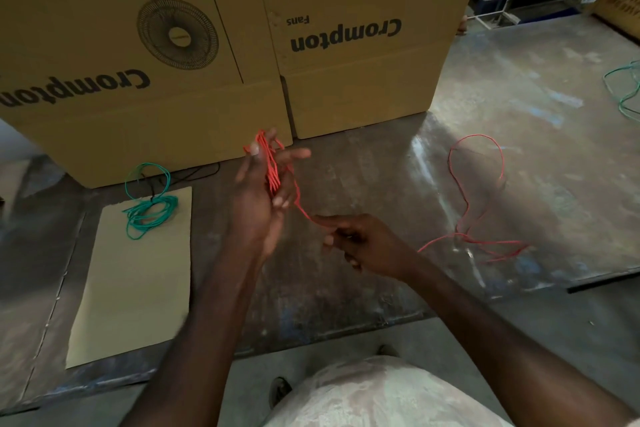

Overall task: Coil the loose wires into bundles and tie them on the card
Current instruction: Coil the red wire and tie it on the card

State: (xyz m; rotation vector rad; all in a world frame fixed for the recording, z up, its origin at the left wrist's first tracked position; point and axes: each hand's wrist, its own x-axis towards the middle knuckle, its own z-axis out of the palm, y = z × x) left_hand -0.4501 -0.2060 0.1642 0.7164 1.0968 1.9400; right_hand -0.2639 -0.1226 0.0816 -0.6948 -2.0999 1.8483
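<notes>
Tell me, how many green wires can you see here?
2. One green bundle lies on the card at left; another green wire lies loose at the far right edge, partly cut off. More may be out of view.

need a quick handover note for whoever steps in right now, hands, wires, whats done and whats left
Left hand: raised, palm up, red wire coil wound around its fingers.
Right hand: pinches the red strand just below the coil, feeding it in.
Loose red wire: the uncoiled rest trails right across the table in open loops.
Green bundle: coiled, lying on the far end of the card; a dark tie seems to be on it, not certain.
More green wire lies loose at the far right.
Done: green bundle. Left: finish coiling red, tie it on the card, then the far green wire.
</notes>
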